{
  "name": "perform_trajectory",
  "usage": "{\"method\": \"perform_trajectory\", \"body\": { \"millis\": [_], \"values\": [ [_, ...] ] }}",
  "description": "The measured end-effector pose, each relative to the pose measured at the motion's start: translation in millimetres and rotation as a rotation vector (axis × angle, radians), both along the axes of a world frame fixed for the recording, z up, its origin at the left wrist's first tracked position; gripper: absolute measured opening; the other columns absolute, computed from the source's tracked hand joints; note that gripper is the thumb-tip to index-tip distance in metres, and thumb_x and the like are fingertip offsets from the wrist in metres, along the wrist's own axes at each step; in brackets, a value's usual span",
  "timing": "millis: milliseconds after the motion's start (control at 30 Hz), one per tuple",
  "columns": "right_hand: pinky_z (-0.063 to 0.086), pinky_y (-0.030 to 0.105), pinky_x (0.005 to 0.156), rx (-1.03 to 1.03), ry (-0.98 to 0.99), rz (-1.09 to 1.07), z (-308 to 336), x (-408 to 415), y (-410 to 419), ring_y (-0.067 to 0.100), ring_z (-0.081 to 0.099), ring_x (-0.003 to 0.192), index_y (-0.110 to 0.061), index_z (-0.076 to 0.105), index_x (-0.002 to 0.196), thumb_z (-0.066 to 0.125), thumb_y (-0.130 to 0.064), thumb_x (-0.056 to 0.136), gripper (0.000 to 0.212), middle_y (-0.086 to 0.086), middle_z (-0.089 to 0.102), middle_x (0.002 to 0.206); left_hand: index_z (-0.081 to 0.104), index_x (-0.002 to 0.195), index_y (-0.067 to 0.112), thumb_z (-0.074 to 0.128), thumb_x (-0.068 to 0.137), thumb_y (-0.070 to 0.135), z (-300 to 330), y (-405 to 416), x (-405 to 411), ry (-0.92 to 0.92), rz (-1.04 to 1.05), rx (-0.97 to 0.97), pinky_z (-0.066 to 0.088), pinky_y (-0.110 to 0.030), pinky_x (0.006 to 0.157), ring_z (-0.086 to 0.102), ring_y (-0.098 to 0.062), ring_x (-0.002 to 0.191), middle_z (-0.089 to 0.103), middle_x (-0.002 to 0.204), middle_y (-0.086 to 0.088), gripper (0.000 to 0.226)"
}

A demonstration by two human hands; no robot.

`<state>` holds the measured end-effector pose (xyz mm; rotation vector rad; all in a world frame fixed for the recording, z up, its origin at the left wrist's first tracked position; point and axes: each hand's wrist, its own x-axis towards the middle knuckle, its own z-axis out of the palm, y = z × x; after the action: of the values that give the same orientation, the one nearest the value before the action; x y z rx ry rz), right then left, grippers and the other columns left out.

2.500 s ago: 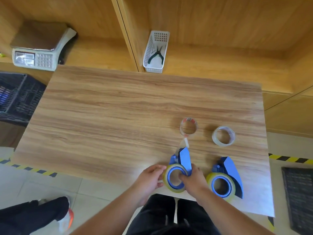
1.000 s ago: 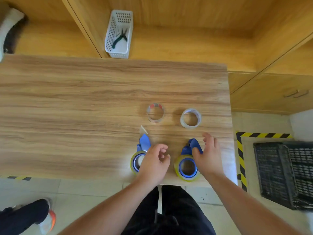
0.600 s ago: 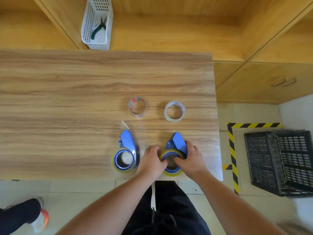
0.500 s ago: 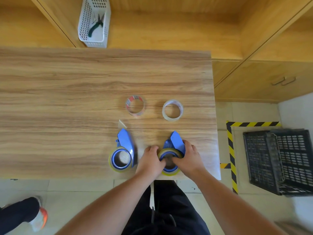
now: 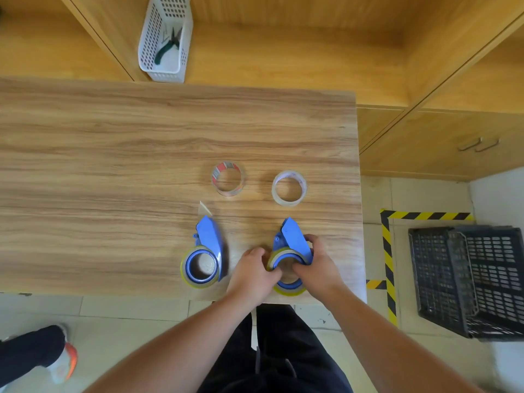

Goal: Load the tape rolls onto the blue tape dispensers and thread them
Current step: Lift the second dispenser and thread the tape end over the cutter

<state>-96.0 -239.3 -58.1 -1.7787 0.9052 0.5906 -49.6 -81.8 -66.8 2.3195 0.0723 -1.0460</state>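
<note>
R blue tape dispenser (image 5: 293, 239) w/ yellowish tape roll (image 5: 286, 290) grasped by left hand (image 5: 252, 276) and right hand (image 5: 319, 268) at table (image 5: 113, 165) edge, L dispenser (image 5: 208, 245) untouched beside, tape tail protruding.

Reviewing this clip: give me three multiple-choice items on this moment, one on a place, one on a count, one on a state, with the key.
1. Where are the pliers?
A. on the table
B. in the white basket
C. in the black crate

2. How many loose tape rolls lie beyond the dispensers?
A. one
B. two
C. four

3. What are the hands doing?
A. both on the right dispenser
B. one on each dispenser
C. both off the table

Key: 1 B, they lie inside its walls. 2 B, the red-marked roll and the clear roll. 3 A, the left hand and right hand flank it; the left dispenser stands untouched.
</note>
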Motion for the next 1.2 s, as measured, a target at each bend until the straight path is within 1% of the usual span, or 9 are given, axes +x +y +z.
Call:
{"method": "perform_trajectory", "body": {
  "millis": [167, 333, 533, 633, 733, 867, 967, 1033, 1200],
  "values": [
    [0.041, 0.033, 0.050, 0.057, -0.058, -0.073, 18.9, 3.9, -3.9, 0.019, 0.050, 0.055, -0.050, 0.043, 0.120, 0.059, -0.009, 0.086, 0.056, 0.001, 0.063, 0.069, 0.059, 0.135, 0.022, 0.068, 0.085, 0.057, 22.3, 2.3, 4.4, -0.002, 0.045, -0.051, 0.049, -0.026, 0.086, 0.063, -0.013, 0.109, 0.061, 0.127, 0.007, 0.062],
    [0.054, 0.034, 0.071, 0.121, -0.175, -0.146, 38.0, 10.2, -6.0, 0.022, 0.068, 0.079, -0.044, 0.051, 0.130, 0.060, -0.004, 0.088, 0.058, 0.003, 0.074, 0.098, 0.059, 0.137, 0.027, 0.061, 0.077, 0.071, 50.4, 16.9, 18.7, 0.087, 0.171, -0.249, 0.062, -0.038, 0.090, 0.070, -0.010, 0.103, 0.065, 0.124, 0.012, 0.074],
    [0.053, 0.028, 0.071, 0.236, -0.315, -0.312, 58.2, 24.5, 8.3, 0.012, 0.066, 0.073, -0.028, 0.063, 0.119, 0.063, -0.001, 0.091, 0.039, -0.002, 0.073, 0.087, 0.062, 0.109, 0.030, 0.069, 0.086, 0.057, 77.8, 25.2, 17.4, -0.013, 0.304, -0.350, 0.065, -0.041, 0.080, 0.074, -0.005, 0.076, 0.071, 0.097, 0.011, 0.036],
    [0.051, 0.037, 0.074, 0.319, -0.358, -0.390, 62.8, 31.3, 14.2, 0.021, 0.063, 0.075, -0.014, 0.065, 0.114, 0.062, 0.000, 0.092, 0.026, 0.007, 0.070, 0.086, 0.058, 0.102, 0.022, 0.071, 0.095, 0.035, 95.6, 20.7, 5.9, -0.024, 0.461, -0.490, 0.064, -0.029, 0.078, 0.073, -0.008, 0.077, 0.066, 0.095, 0.003, 0.019],
    [0.049, 0.044, 0.076, 0.383, -0.370, -0.418, 67.3, 35.7, 16.4, 0.029, 0.059, 0.076, -0.012, 0.065, 0.104, 0.061, 0.003, 0.091, 0.020, 0.014, 0.066, 0.087, 0.058, 0.104, 0.022, 0.075, 0.092, 0.033, 103.8, 21.5, -1.3, -0.071, 0.503, -0.561, 0.064, -0.040, 0.085, 0.072, -0.001, 0.074, 0.064, 0.098, 0.006, 0.023],
    [0.049, 0.050, 0.083, 0.574, -0.287, -0.467, 73.2, 35.9, 17.0, 0.036, 0.064, 0.089, 0.000, 0.069, 0.111, 0.061, 0.008, 0.088, 0.025, 0.026, 0.070, 0.102, 0.057, 0.113, 0.031, 0.079, 0.085, 0.042, 113.3, 33.6, 2.9, -0.149, 0.413, -0.578, 0.065, -0.041, 0.080, 0.068, -0.003, 0.076, 0.062, 0.106, 0.008, 0.037],
    [0.057, 0.046, 0.078, 0.713, -0.185, -0.455, 81.1, 34.2, 22.3, 0.038, 0.069, 0.089, 0.003, 0.066, 0.118, 0.059, 0.007, 0.088, 0.031, 0.028, 0.072, 0.104, 0.061, 0.122, 0.045, 0.073, 0.078, 0.057, 118.4, 53.2, 13.8, -0.321, 0.224, -0.539, 0.056, -0.023, 0.082, 0.059, -0.004, 0.077, 0.056, 0.112, 0.016, 0.048],
    [0.059, 0.039, 0.066, 0.795, -0.118, -0.393, 87.9, 32.8, 26.6, 0.035, 0.071, 0.079, 0.003, 0.067, 0.119, 0.056, 0.007, 0.089, 0.033, 0.024, 0.073, 0.097, 0.064, 0.123, 0.048, 0.073, 0.077, 0.058, 122.6, 66.0, 23.8, -0.374, 0.087, -0.536, 0.049, -0.018, 0.079, 0.057, -0.009, 0.082, 0.052, 0.115, 0.021, 0.048],
    [0.054, 0.032, 0.053, 0.913, 0.011, -0.257, 99.0, 30.7, 38.7, 0.024, 0.068, 0.062, 0.000, 0.068, 0.112, 0.049, 0.003, 0.091, 0.028, 0.014, 0.070, 0.075, 0.074, 0.111, 0.039, 0.079, 0.079, 0.053, 132.1, 86.6, 40.4, -0.440, -0.108, -0.570, 0.053, -0.030, 0.076, 0.059, -0.013, 0.092, 0.061, 0.111, 0.023, 0.036]
  ]
}}
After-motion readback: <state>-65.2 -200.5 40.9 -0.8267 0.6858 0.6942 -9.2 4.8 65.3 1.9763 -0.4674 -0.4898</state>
